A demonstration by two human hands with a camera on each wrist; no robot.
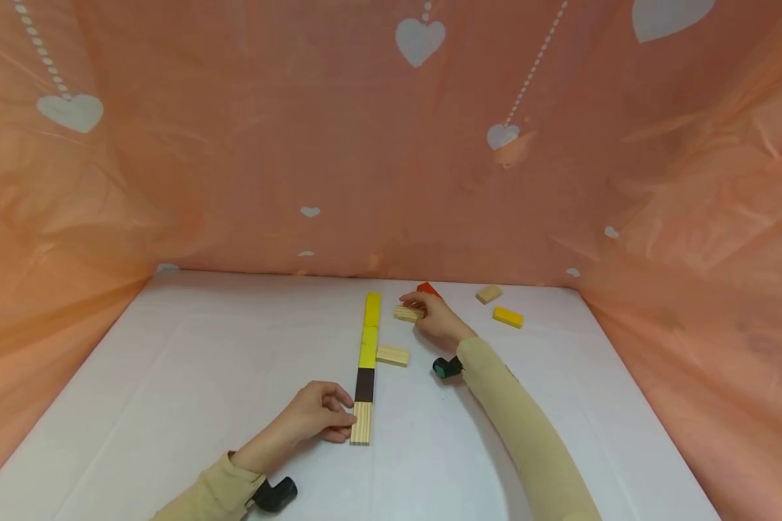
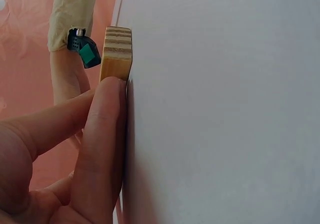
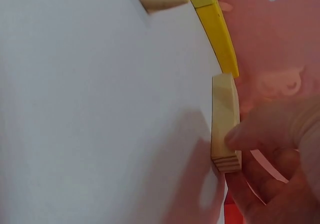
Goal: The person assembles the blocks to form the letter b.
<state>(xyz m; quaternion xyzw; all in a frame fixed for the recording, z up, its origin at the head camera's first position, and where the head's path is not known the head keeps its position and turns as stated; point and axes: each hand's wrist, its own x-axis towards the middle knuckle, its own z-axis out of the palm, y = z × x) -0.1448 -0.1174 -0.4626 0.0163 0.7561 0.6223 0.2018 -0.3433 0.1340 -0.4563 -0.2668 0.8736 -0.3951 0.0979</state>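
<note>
Right hand (image 1: 435, 318) pinches pale block (image 1: 405, 314) right of far yellow block (image 1: 372, 310). Left hand (image 1: 318, 411), fingers loosely bent, touches striped block (image 1: 362, 428); uneven push could skew it from adjoining black block (image 1: 365, 385).

At six o'clock in the head view, a white tabletop (image 1: 202, 347) is being bordered by an orange-pink sheet (image 1: 287, 130), from nine through twelve to three. On it, a white heart (image 1: 72, 113) is being shown at ten, a second heart (image 1: 420, 42) at twelve, a cropped heart (image 1: 670, 16) at two.
</note>
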